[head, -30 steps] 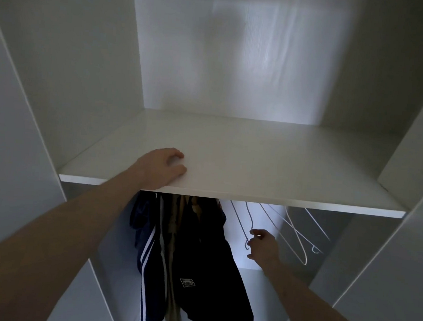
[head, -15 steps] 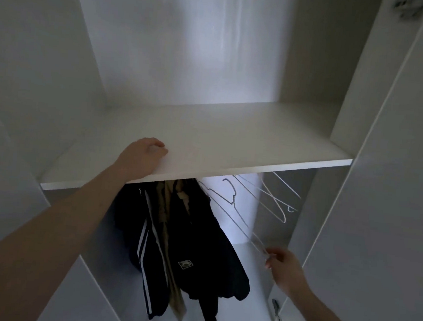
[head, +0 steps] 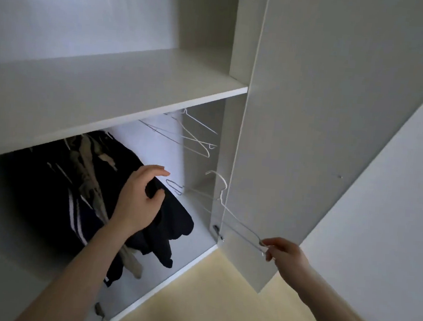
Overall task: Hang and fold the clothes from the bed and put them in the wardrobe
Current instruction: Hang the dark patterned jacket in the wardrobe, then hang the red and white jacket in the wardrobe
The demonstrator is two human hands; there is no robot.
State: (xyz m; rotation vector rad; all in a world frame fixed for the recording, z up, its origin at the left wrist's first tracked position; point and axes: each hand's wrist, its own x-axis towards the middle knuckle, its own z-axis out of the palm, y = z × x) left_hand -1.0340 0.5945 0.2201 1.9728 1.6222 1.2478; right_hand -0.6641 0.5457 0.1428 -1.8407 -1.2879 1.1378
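Hanger pinched at one end by our right hand, fingers curled round the wire near the door edge, hook end pointing up and back into the wardrobe. It looks like two wires overlap there, so maybe two hangers; we cannot tell. Left hand grips the dark jacket hanging on the rail, fingers wrapped over a fold, thumb underneath.

Changes in the last second: right hand was up at the hook of the empty hangers, then slid down the wire; now it has drawn the hanger off the rail and out toward the open door. Left hand was resting flat on the shelf; it has dropped below it onto the hung clothes. View has swung right and down, floor now showing.

Meaning for the task, as we judge it: a hanger is freed for the next garment from the bed. Bed and remaining clothes are out of frame. Several garments already hang at the left; spare hangers remain on the rail at right. Left hand probably steadies or shifts the hung clothes to make room. Snag risk: the hook catching on the door edge.
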